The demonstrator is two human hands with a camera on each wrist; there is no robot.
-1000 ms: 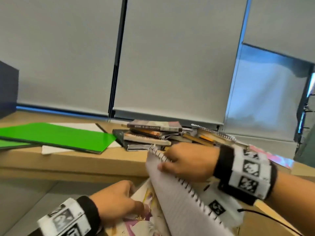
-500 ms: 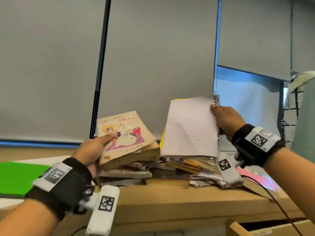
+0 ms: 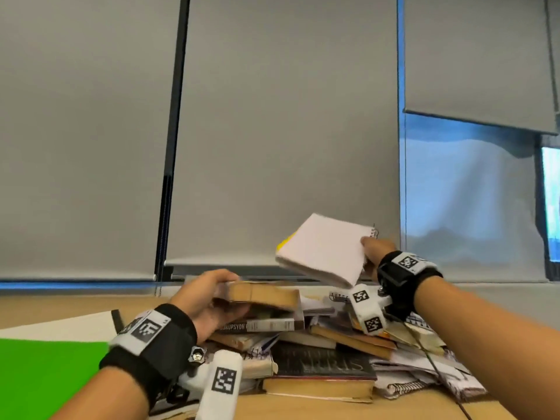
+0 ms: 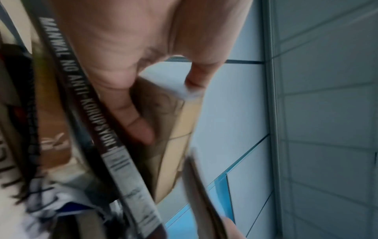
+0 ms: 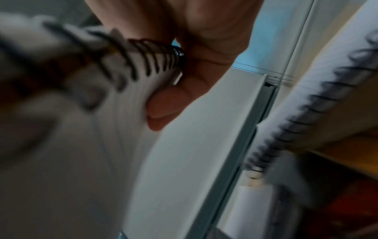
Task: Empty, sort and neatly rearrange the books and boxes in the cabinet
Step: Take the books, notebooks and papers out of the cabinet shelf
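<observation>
Fingers of the left hand curl under a thick, yellow-edged paperback, with the thumb lying over its top cover, so the book is gripped along its near-left end. That book sits at the top of the pile of books, just above a slim volume with the spine lettering "MANWAL NO ANTI-KORUPSYON"; whether it touches that volume or is lifted clear cannot be told.

On the other side, the right hand pinches a spiral notebook at its wire-bound edge, thumb pressed on the blank white page and the other fingers behind. It is held in the air above the right part of the pile, tilted, with a yellow corner showing at its far-left edge.

Below both hands the pile spreads over the wooden surface: a dark-covered book with pale page edges lies at the front, more paperbacks and loose papers lie to the right, and another wire-bound pad lies at the front right. A green sheet lies flat on the surface at the left, beside the pile. Grey roller blinds hang behind.
</observation>
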